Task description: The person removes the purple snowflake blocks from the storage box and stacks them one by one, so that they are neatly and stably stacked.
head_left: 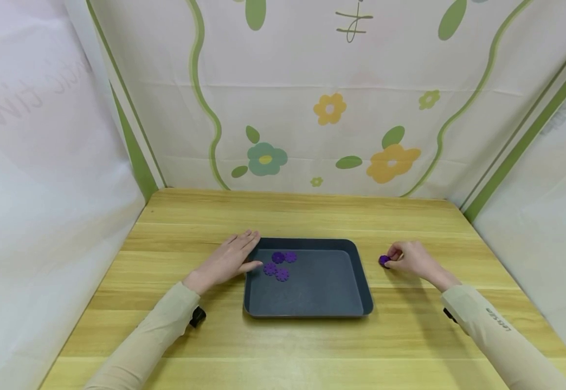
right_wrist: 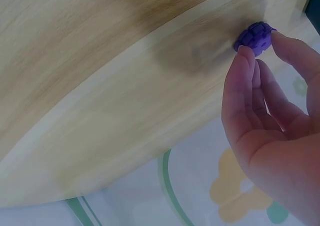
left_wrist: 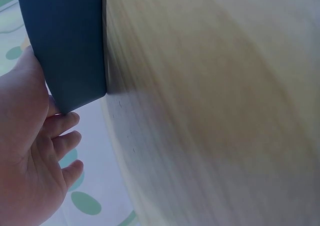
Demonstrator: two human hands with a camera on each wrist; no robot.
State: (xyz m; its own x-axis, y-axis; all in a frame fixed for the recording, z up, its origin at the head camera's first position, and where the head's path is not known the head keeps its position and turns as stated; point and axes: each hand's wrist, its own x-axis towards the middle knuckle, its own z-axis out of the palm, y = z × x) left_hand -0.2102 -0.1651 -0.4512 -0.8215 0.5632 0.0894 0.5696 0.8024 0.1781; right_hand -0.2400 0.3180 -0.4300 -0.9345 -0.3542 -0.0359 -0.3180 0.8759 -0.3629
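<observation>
My right hand (head_left: 412,259) pinches a purple gear (head_left: 384,260) off the table; left hand (head_left: 229,260), fingers flat, steadies the tray (head_left: 312,303). Next, carry it in.

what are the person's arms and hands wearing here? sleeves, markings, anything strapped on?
Both arms wear long, close-fitting beige fabric sleeves that end at the wrists. The right sleeve has a small dark printed logo along the forearm; the left sleeve shows no marking. A small black device sits under the left wrist, and another black piece shows at the right wrist. The bare left hand and bare right hand show no gloves or rings.
</observation>
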